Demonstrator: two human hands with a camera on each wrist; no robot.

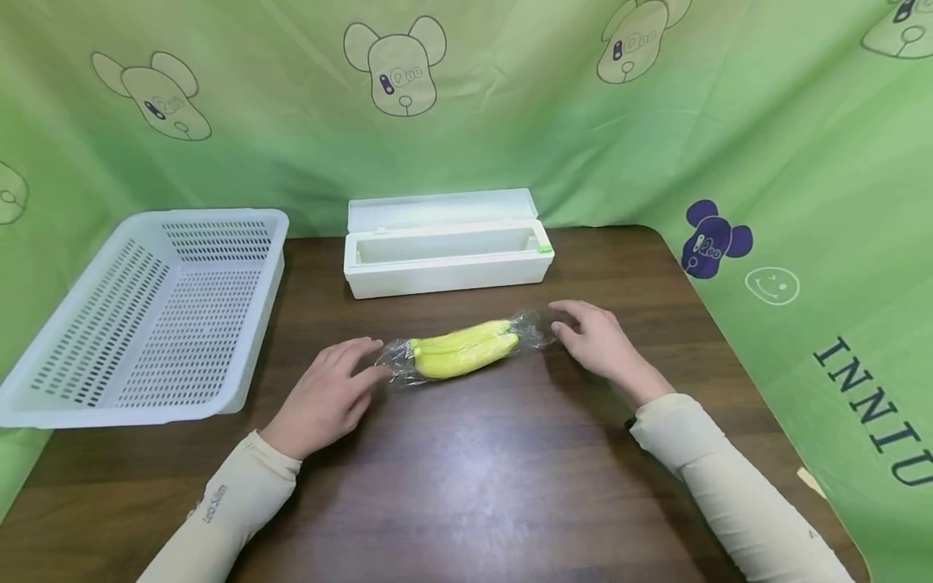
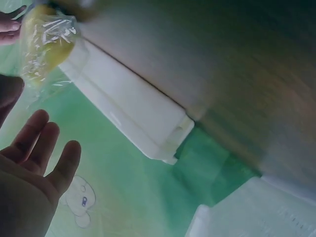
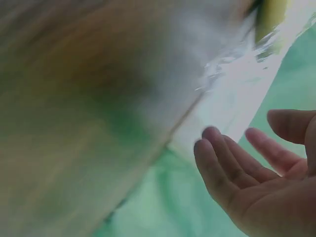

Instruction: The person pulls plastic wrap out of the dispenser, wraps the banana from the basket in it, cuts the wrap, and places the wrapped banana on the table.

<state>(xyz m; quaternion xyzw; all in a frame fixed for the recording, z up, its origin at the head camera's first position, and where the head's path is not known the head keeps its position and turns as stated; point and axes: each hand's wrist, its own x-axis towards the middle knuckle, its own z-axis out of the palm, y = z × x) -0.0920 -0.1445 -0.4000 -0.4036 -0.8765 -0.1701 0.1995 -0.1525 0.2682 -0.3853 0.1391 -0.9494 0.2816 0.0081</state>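
A pair of yellow bananas [image 1: 466,348] wrapped in clear plastic film lies on the brown table, the film bunched loosely at both ends. My left hand [image 1: 324,401] is at the left end of the film, thumb and fingers apart and relaxed. In the left wrist view its fingers [image 2: 67,165] are spread, with the wrapped bananas [image 2: 58,52] just beyond the thumb. At the other end, my right hand [image 1: 598,340] hovers beside the film's tail, fingertips close to it. The right wrist view shows that hand [image 3: 266,182] with loosely bent fingers and nothing between them.
Behind the bananas stands a long white box [image 1: 448,275] with its lid [image 1: 440,212] raised and a small green piece at its right end. A white perforated basket [image 1: 251,356] sits at the left. Green printed cloth [image 1: 510,121] hangs around the table's back and sides.
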